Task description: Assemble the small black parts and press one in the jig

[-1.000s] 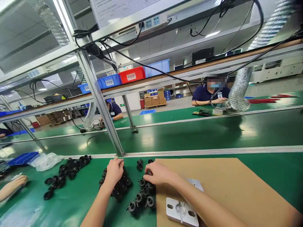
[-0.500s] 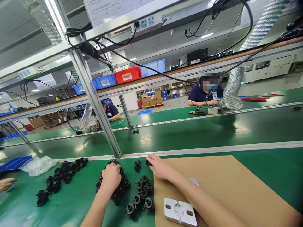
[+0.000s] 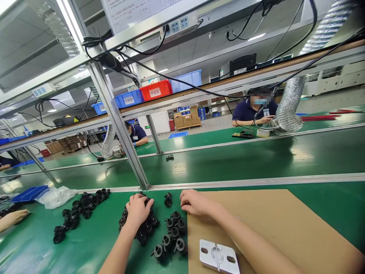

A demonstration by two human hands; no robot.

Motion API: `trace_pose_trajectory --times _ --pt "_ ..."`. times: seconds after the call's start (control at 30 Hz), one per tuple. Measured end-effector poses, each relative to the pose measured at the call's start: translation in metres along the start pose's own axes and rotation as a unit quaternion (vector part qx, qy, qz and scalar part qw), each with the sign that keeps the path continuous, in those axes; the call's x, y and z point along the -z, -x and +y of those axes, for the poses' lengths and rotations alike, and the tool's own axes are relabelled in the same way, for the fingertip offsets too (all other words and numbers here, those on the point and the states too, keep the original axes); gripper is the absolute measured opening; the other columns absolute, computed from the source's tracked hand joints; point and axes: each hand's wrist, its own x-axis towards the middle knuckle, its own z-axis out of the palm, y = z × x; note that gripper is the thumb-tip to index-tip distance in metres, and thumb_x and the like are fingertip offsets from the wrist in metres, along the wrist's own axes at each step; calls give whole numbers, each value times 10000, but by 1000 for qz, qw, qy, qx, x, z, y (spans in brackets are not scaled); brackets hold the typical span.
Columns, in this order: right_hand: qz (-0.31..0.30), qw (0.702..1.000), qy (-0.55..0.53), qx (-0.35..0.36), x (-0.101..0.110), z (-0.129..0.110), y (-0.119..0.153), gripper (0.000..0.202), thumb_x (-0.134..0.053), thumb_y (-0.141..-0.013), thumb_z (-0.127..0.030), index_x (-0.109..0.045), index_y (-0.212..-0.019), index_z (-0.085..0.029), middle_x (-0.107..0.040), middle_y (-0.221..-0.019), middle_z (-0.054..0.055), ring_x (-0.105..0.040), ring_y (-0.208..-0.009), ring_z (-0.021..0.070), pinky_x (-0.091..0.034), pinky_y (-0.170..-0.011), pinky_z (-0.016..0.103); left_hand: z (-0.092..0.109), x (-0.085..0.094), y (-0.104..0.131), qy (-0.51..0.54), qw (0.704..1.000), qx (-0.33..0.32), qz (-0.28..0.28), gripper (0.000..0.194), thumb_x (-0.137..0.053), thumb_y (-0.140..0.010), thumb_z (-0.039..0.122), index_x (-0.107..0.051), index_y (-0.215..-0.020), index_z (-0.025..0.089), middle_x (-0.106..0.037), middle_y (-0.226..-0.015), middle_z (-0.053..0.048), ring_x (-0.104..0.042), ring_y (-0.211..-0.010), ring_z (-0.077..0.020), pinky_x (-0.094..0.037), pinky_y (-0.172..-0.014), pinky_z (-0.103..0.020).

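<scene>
My left hand (image 3: 138, 210) rests with its fingers apart on top of a dense cluster of black parts (image 3: 146, 230). Over the upper left corner of the brown board (image 3: 273, 220) is my right hand (image 3: 194, 201), its fingers curled together; whatever they may hold is hidden. Between the hands lies a single black part (image 3: 168, 199). Several round black parts with short stems (image 3: 174, 233) stand in a group beside the board's left edge. A silver metal block (image 3: 219, 257) with two slots and a round recess sits on the board, below my right forearm.
Another row of black parts (image 3: 73, 216) lies to the left, near a clear plastic bag (image 3: 57, 197) and a blue tray (image 3: 30, 194). Another person's hand (image 3: 14, 219) is at the left edge. A metal post (image 3: 122, 129) rises behind the parts.
The fingers of my left hand have spread over the cluster. My right hand's fingers have curled in, and the black part beneath them no longer shows. The other person's hand reaches further into view.
</scene>
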Motion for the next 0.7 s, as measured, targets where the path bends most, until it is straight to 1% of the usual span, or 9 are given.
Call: trace_pose_trajectory --times 0.13,0.27,0.37,0.4,0.47,0.53,0.6,0.63,0.7 --pt "34 999 10 -32 8 -1 1 191 -680 -968 -214 -784 -1128 -227 -739 -1097 68 -673 -1032 250 -487 -881 322 7 -9 4 -3 1000 0 1 507 -575 -968 543 -721 -1290 180 -517 -1525 -213 -375 -1458 -415 -325 -1164 -604" --pt "33 997 24 -68 5 -3 2 234 -657 -1004 -294 -759 -1192 -198 -695 -1143 114 -663 -1054 294 -501 -915 374 13 -13 5 0 1000 11 -6 372 -645 -920 396 -746 -1235 225 -496 -1562 -179 -343 -1502 -404 -277 -1200 -602" --pt "24 996 31 -79 -3 -9 3 327 -536 -1072 -331 -683 -1334 -203 -636 -1242 148 -644 -1100 310 -511 -942 409 17 -12 6 6 1000 17 -3 313 -664 -903 351 -769 -1178 243 -482 -1578 -171 -311 -1528 -411 -258 -1207 -612" --pt "21 996 34 -77 -7 -11 3 369 -536 -1071 -327 -629 -1409 -213 -602 -1315 161 -616 -1169 328 -504 -977 428 18 -12 6 9 1000 18 -1 300 -679 -896 355 -776 -1156 241 -473 -1585 -177 -297 -1536 -422 -255 -1205 -621" --pt "8 997 38 -70 -13 -15 3 510 -652 -1005 -290 -540 -1499 -233 -542 -1420 173 -542 -1290 367 -477 -1045 465 19 -11 7 13 1000 16 2 272 -714 -877 365 -782 -1106 236 -463 -1593 -183 -278 -1546 -430 -249 -1207 -632" --pt "-12 997 36 -67 -18 -16 3 546 -758 -912 -229 -598 -1435 -221 -584 -1367 165 -545 -1280 383 -476 -1052 476 20 -9 8 25 999 9 19 229 -737 -861 363 -774 -1042 228 -463 -1594 -176 -274 -1551 -421 -246 -1214 -636" --pt "-24 997 24 -75 -21 -15 3 384 -751 -899 -191 -692 -1279 -190 -653 -1221 152 -611 -1172 367 -498 -1008 467 20 -6 10 66 996 -16 57 172 -738 -857 348 -740 -969 217 -478 -1581 -167 -285 -1549 -409 -266 -1217 -638" --pt "-22 996 15 -82 -22 -14 3 319 -729 -906 -177 -711 -1225 -178 -669 -1175 150 -630 -1133 361 -503 -994 466 21 -4 11 105 990 -40 79 147 -728 -860 337 -712 -937 212 -495 -1565 -164 -312 -1539 -399 -289 -1218 -629" --pt "-6 995 -10 -97 -22 -12 3 339 -716 -902 -169 -700 -1240 -171 -678 -1189 160 -635 -1139 362 -490 -1008 470 25 1 14 218 965 -99 105 136 -712 -860 324 -646 -900 212 -563 -1495 -159 -443 -1466 -372 -370 -1202 -582"
